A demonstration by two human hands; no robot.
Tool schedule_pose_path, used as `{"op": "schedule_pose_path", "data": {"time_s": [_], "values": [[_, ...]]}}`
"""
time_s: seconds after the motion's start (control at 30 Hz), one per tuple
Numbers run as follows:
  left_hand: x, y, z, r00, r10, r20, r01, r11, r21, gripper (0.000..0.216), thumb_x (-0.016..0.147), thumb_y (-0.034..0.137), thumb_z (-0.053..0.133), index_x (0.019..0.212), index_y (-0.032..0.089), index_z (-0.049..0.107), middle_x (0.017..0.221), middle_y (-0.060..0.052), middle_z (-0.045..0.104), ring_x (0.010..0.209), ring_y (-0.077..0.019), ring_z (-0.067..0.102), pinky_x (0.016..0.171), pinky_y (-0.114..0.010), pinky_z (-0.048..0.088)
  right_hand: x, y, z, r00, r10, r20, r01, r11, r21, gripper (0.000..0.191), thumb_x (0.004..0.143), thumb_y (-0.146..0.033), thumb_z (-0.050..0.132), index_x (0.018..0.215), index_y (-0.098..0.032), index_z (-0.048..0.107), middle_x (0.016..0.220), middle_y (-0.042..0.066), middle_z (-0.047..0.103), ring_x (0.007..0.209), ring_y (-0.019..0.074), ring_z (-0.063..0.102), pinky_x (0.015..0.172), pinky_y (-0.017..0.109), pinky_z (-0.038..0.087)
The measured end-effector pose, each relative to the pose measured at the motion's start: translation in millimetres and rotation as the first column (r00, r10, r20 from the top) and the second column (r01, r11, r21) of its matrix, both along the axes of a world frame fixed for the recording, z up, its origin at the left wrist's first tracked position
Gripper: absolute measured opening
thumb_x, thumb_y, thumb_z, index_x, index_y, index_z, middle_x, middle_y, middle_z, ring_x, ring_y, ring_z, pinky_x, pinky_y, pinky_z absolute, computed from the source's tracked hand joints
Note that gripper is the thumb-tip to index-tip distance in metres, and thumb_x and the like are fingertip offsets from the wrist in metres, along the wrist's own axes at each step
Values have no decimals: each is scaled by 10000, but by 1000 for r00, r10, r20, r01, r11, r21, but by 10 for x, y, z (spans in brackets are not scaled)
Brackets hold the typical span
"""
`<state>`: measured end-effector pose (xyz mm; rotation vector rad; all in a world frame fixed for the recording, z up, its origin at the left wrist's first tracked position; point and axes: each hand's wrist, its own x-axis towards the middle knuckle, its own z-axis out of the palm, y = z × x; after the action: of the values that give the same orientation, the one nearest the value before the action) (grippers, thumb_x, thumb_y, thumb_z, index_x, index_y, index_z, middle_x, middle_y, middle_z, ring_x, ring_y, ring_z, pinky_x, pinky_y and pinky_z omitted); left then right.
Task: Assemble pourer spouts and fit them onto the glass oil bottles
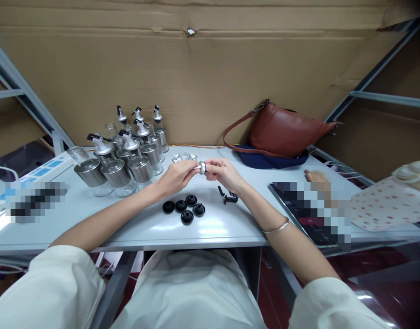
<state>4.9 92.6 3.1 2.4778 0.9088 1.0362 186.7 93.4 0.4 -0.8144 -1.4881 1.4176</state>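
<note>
Above the middle of the table, my left hand [178,176] and my right hand [224,172] meet with fingers closed on one small silver pourer cap [203,167]. Its far details are covered by my fingers. Just behind my left hand lie several small clear and silver parts [185,157]. Several round black stoppers [187,216] sit in a cluster on the table nearer to me. Right of them, below my right hand, are a few small black lever pieces [230,197].
Several glass bottles with steel bands [117,173] stand at the left, some with pourers. A power strip [41,171] runs along the left edge. A brown handbag [281,130] rests on dark blue cloth [271,159] at the back right. A tablet-like device [304,214] lies on the right.
</note>
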Motion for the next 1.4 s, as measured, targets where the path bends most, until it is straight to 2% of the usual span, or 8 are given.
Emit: {"op": "schedule_pose_path", "data": {"time_s": [0.2, 0.57, 0.77, 0.97, 1.03, 1.13, 1.2, 1.4], "values": [[-27, 51, 27, 999, -14, 52, 13, 1000, 21, 165, 881, 310, 505, 851, 176, 597, 692, 2, 563, 588, -113, 444, 602, -212, 335, -10, -11, 15, 996, -92, 14, 87, 973, 214, 437, 635, -538, 729, 797, -171, 555, 543, -60, 464, 508, 84, 394, 512, 238, 301], [-25, 20, 163, 977, -57, 205, 108, 964, -243, 362, 838, 495, 529, 795, 147, 616, 639, 14, 495, 564, -87, 383, 526, -219, 281, 8, -68, -6, 941, -308, 139, 161, 771, 616, 264, 830, -428, 587, 916, -179, 611, 741, 9, 565, 636, 128, 478, 598, 264, 389], [-18, 48, 177, 922, -105, 374, 304, 795, -525, 433, 741, 572, 627, 716, 146, 561, 510, 60, 321, 461, -54, 263, 453, -210, 183, 14, -140, 42, 872, -435, 224, 106, 616, 781, 136, 878, -266, 531, 916, -166, 614, 742, 23, 611, 602, 122, 484, 589, 256, 389], [-27, 134, 126, 880, -139, 453, 433, 624, -650, 440, 718, 557, 672, 686, 150, 509, 495, 83, 269, 414, -29, 220, 422, -197, 151, 11, -122, 38, 835, -480, 267, 20, 513, 858, 90, 890, -205, 490, 901, -184, 577, 779, 32, 628, 637, 129, 516, 611, 249, 408], [-4, 147, 104, 893, -109, 436, 388, 676, -626, 409, 759, 541, 635, 725, 155, 504, 548, 63, 354, 421, -35, 306, 423, -192, 235, 11, -94, 27, 816, -519, 256, 61, 518, 853, 62, 874, -210, 503, 898, -190, 556, 728, 15, 597, 617, 127, 506, 599, 245, 408], [46, 128, 66, 907, 55, 418, 152, 882, -446, 313, 789, 445, 635, 887, 173, 515, 826, -1, 528, 582, -61, 501, 535, -207, 407, 4, -73, 11, 764, -617, 189, 207, 512, 834, 50, 836, -222, 545, 874, -197, 524, 648, -23, 523, 573, 118, 476, 579, 237, 403], [70, 91, 46, 917, 104, 386, 21, 952, -305, 283, 801, 392, 632, 965, 185, 527, 965, -24, 541, 698, -78, 548, 615, -216, 450, -9, -76, -1, 727, -675, 128, 285, 466, 838, 74, 812, -217, 569, 843, -203, 504, 626, -37, 487, 565, 115, 468, 583, 237, 405], [96, -17, 46, 920, -25, 392, 191, 900, -391, 261, 860, 405, 555, 957, 172, 490, 854, -11, 604, 670, -101, 621, 649, -247, 498, -44, -84, -51, 736, -668, 112, 228, 399, 888, 80, 824, -224, 580, 840, -203, 504, 615, -34, 496, 561, 119, 486, 580, 241, 425]]}}
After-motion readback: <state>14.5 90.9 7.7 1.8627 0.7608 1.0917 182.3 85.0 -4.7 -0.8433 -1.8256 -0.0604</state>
